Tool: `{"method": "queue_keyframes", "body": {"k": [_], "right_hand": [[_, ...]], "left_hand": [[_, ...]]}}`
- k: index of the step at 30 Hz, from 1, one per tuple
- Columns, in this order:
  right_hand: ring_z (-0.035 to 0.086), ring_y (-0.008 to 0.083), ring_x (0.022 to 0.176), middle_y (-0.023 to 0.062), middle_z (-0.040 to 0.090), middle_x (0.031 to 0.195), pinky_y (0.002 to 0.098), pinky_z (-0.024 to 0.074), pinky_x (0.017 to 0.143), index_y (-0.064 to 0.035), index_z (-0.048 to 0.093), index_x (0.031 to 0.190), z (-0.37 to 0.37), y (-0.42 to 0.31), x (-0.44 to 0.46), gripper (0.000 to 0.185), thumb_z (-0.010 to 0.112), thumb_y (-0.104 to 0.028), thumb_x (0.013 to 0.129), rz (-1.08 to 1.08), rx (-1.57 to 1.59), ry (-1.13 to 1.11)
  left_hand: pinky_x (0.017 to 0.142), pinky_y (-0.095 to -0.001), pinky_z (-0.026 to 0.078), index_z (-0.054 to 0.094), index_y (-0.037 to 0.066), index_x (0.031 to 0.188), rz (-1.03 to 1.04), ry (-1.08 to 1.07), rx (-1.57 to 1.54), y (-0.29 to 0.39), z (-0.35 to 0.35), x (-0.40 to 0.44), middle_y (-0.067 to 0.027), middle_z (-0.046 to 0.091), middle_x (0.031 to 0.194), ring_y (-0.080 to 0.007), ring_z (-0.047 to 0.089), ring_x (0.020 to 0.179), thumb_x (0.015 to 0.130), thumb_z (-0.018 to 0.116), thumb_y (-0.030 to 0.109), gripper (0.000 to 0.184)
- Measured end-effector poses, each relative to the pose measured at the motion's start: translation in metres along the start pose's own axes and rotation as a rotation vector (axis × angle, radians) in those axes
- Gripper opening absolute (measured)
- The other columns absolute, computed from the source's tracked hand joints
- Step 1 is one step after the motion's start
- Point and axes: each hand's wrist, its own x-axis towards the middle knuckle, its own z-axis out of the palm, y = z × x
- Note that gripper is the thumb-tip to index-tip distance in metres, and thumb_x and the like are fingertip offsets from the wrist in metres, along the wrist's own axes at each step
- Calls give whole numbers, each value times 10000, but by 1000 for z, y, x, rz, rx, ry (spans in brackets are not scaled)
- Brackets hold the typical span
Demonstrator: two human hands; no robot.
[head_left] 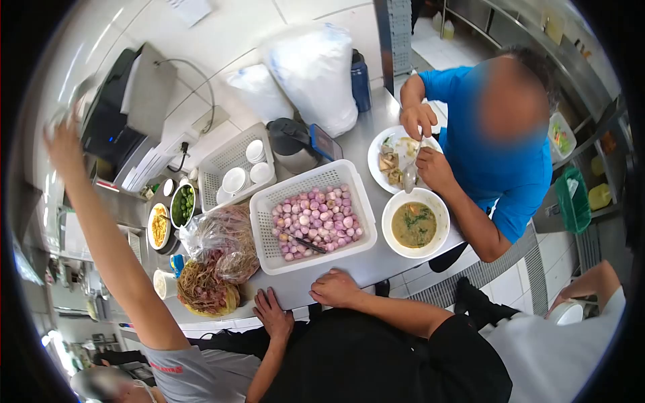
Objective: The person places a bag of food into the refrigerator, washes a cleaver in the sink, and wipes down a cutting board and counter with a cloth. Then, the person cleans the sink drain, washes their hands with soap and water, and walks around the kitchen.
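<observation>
At the near edge of the steel table [285, 281], my left hand [272, 314] lies flat with its fingers spread, holding nothing. My right hand [336, 289] rests on the same edge, fingers loosely bent and apart, with nothing visible in it. Just beyond it stands a white perforated basket [261, 232] of peeled shallots [316, 221], with a dark-handled knife [308, 243] lying on top. Near my left hand are a bundle of dried roots or stems [208, 285] and a clear plastic bag [218, 242] of similar stuff.
Across the table, a person in blue [497, 161] holds a spoon [410, 176] over a plate [376, 158], beside a bowl of soup [443, 221]. A person in grey [195, 373] reaches up at left. A kettle [293, 144] and a basket of white bowls [208, 168] stand behind.
</observation>
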Motion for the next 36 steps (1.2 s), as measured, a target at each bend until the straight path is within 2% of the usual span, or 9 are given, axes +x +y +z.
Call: {"method": "queue_keyframes", "body": {"k": [1, 4, 6, 15, 16, 20, 27, 32, 36], "right_hand": [[638, 227, 735, 45, 646, 728, 400, 472, 739, -107, 633, 744, 2, 3, 0, 224, 570, -293, 851, 8, 23, 10], [643, 242, 728, 51, 652, 730, 411, 490, 739, -103, 636, 758, 6, 8, 2, 221, 562, -288, 854, -7, 109, 14], [624, 240, 643, 38, 618, 659, 382, 490, 655, -110, 611, 695, 7, 10, 2, 224, 602, -286, 833, -36, 136, 90], [636, 251, 659, 52, 637, 676, 404, 502, 674, -105, 649, 725, 8, 18, 6, 200, 606, -268, 833, -75, 206, 39], [636, 251, 659, 52, 637, 676, 404, 502, 674, -105, 649, 725, 5, 17, 7, 200, 606, -268, 833, -89, 206, 21], [644, 271, 691, 72, 658, 711, 417, 499, 697, -91, 641, 719, -1, 16, 10, 225, 569, -257, 853, -68, 215, -26], [635, 262, 679, 60, 656, 706, 395, 497, 676, -105, 672, 715, 1, 9, 15, 194, 614, -250, 829, -37, 177, -32], [633, 268, 693, 68, 654, 715, 411, 487, 677, -93, 667, 715, 3, 3, 19, 188, 624, -245, 817, -50, 167, -57], [629, 266, 686, 66, 651, 713, 416, 474, 670, -84, 653, 703, 3, -6, 24, 166, 634, -218, 798, -45, 113, -47]], "left_hand": [[1050, -619, 260, 271, 34, 1414, 32, 48, 62, 5, -1, 2, -220, 253, 1454, -419, 248, 1349, 658, 678, 184, 871], [1048, -620, 263, 245, 28, 1431, -2, 5, 68, 11, 1, 4, -232, 233, 1471, -435, 232, 1356, 663, 656, 164, 881], [1041, -621, 274, 236, 18, 1430, -17, -22, 86, 14, 4, 6, -242, 221, 1474, -449, 221, 1357, 673, 634, 146, 865], [1066, -599, 281, 145, 5, 1455, -230, -142, -4, 35, -5, 10, -278, 182, 1479, -496, 204, 1350, 641, 661, 52, 965], [1084, -571, 280, 152, 4, 1454, -107, -16, 7, 31, -1, 9, -297, 185, 1472, -530, 200, 1334, 648, 633, 23, 939], [1104, -547, 252, 209, -19, 1435, -143, 9, -33, 26, 9, 8, -314, 202, 1460, -571, 222, 1301, 667, 595, 13, 860], [1073, -543, 319, 227, -8, 1434, -135, 50, 3, 21, 9, 8, -306, 216, 1461, -566, 237, 1302, 669, 601, 20, 852], [972, -567, 422, 247, 49, 1445, -192, 38, -55, 17, 2, 6, -259, 211, 1493, -532, 222, 1341, 697, 584, 52, 820], [980, -560, 418, 227, 98, 1466, -233, 9, -106, 11, -2, 3, -232, 188, 1515, -499, 199, 1370, 737, 560, 52, 802]]}}
